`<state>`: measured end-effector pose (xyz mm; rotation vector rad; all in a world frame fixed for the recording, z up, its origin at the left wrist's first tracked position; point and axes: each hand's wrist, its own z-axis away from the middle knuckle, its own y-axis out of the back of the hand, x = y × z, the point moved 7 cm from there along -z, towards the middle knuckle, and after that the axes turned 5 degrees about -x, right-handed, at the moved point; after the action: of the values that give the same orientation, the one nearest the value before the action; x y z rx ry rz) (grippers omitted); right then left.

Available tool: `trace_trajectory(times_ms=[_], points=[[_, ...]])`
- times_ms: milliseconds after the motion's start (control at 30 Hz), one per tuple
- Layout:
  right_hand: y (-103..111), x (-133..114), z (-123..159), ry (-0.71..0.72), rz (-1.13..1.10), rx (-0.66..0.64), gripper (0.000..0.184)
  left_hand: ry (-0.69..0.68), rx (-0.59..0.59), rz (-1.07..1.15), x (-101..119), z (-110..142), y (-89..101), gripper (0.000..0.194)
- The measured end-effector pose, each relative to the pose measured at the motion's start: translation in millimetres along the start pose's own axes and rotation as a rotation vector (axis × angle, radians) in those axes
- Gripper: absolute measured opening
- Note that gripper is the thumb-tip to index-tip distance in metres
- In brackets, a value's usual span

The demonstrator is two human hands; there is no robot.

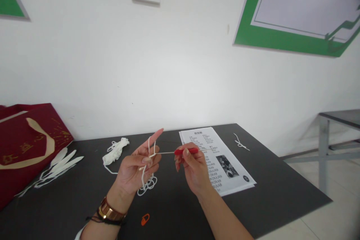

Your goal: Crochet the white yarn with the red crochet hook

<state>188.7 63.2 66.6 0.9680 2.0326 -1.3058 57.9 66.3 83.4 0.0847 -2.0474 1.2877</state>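
White yarn (143, 177) loops over the raised index finger of my left hand (137, 165), whose thumb and other fingers pinch it. From there the strand hangs to a loose coil on the table. In my right hand (194, 165) is a crochet hook (186, 151) with a red handle, held between thumb and fingers. Its thin metal shaft points left, and the tip meets the yarn at my left fingertips. Just how the yarn wraps the tip is too small to tell. A bundle of white yarn (116, 150) lies behind my left hand.
Printed sheets (230, 165) lie right of centre on the black table (270, 180). An orange stitch marker (145, 219) rests near the front. A dark red bag (25, 146) and white feather-shaped pieces (60, 165) are at left, a short knotted white string (240, 143) at right.
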Motion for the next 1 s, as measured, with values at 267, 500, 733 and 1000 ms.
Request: trace_trajectory(times_ms=[267,500,733,1000], points=[[-1,0,-1,-0.037,-0.044,-0.025,0.014,-0.007,0.005,-0.010,3,1,3.5,0.078],[-4,16,-1,-0.196,-0.197,-0.058,0.015,-0.015,0.047,-0.152,-1,-3,8.8,0.074],[-6,20,0,-0.200,-0.134,-0.067,0.016,-0.043,0.072,-0.328,-1,-4,13.2,0.075],[6,21,-4,-0.184,-0.135,0.076,0.016,-0.002,0.118,-0.576,-5,-3,11.5,0.077]])
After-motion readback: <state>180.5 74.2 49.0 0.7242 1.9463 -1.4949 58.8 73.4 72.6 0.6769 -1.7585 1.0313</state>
